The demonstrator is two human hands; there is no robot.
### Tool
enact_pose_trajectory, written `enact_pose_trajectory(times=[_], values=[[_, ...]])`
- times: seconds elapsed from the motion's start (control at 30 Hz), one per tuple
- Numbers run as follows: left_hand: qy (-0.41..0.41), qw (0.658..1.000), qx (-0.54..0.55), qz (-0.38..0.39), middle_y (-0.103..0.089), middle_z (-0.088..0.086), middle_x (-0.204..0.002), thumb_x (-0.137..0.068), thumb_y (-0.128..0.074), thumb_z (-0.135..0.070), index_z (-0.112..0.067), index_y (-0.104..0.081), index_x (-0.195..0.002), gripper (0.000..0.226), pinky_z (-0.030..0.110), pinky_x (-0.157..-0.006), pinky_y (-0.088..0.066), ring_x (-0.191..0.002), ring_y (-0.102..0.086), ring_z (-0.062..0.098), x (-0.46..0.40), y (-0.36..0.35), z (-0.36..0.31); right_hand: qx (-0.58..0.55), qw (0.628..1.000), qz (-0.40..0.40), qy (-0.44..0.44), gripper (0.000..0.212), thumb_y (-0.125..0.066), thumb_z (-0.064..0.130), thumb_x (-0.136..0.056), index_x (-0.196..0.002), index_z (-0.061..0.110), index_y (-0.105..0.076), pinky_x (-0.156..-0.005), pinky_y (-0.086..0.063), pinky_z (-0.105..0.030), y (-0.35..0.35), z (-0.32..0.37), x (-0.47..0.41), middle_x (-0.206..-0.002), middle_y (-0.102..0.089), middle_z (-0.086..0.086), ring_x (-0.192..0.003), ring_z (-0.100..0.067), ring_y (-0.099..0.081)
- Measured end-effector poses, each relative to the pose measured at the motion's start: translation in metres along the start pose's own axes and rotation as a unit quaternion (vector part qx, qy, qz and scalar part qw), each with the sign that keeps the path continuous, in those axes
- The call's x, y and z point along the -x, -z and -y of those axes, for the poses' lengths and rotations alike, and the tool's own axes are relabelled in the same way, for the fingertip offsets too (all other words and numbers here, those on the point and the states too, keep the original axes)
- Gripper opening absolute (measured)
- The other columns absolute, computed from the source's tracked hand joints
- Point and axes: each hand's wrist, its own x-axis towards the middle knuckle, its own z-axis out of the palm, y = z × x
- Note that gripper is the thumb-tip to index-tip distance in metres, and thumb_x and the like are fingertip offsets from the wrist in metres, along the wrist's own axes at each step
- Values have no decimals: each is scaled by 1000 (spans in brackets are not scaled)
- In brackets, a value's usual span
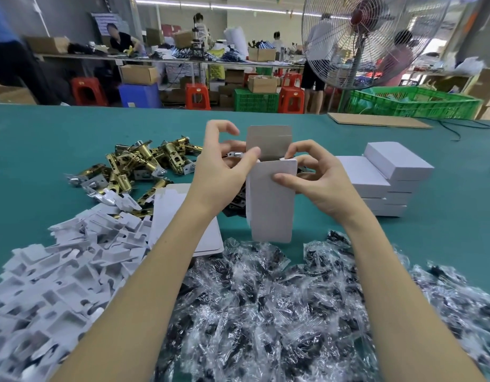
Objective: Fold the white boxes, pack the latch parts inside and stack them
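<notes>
I hold a white box [271, 205] upright above the teal table [45, 139], its top flap standing open. My left hand [224, 166] grips the box's left side with thumb and curled fingers. My right hand [312, 177] pinches the upper right edge, thumb on the front face. Brass latch parts [144, 164] lie heaped at the left. Flat white box blanks [183, 219] lie under my left forearm. Closed white boxes [387, 177] stand stacked at the right.
White cardboard inserts [59, 271] are piled at the lower left. Clear plastic bags of dark screws [265, 312] cover the near edge. A brown cardboard sheet [376, 121] lies at the far right. A standing fan [356, 37] and other workers are beyond the table.
</notes>
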Motion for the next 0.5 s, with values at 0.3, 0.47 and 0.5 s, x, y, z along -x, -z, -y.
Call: enact_pose_trajectory(times=[0.3, 0.47, 0.5], values=[[18, 998, -20, 50, -73, -2, -105, -97, -66, -7, -22, -65, -98, 15, 40, -81, -62, -86, -70, 15, 1, 1, -7, -70, 997, 0, -31, 17, -77, 17, -88, -103, 25, -72, -73, -58, -22, 13, -7, 5, -96, -75, 13, -89, -7, -71], [5, 997, -16, 74, -73, -1, -99, -99, -66, -27, -22, -64, -87, 13, 23, -76, -54, -81, -70, 14, 3, 1, -13, -87, 996, -8, -31, 18, -79, 24, -84, -100, 29, -73, -74, -59, -23, 13, -6, 6, -97, -76, 11, -92, -8, -72], [5, 997, -10, 72, -73, 1, -95, -98, -65, -36, -20, -63, -85, 21, 20, -74, -52, -80, -69, 12, 3, 1, -14, -91, 995, -8, -30, 19, -80, 26, -81, -99, 30, -72, -74, -59, -25, 13, -6, 6, -97, -76, 10, -91, -9, -72]])
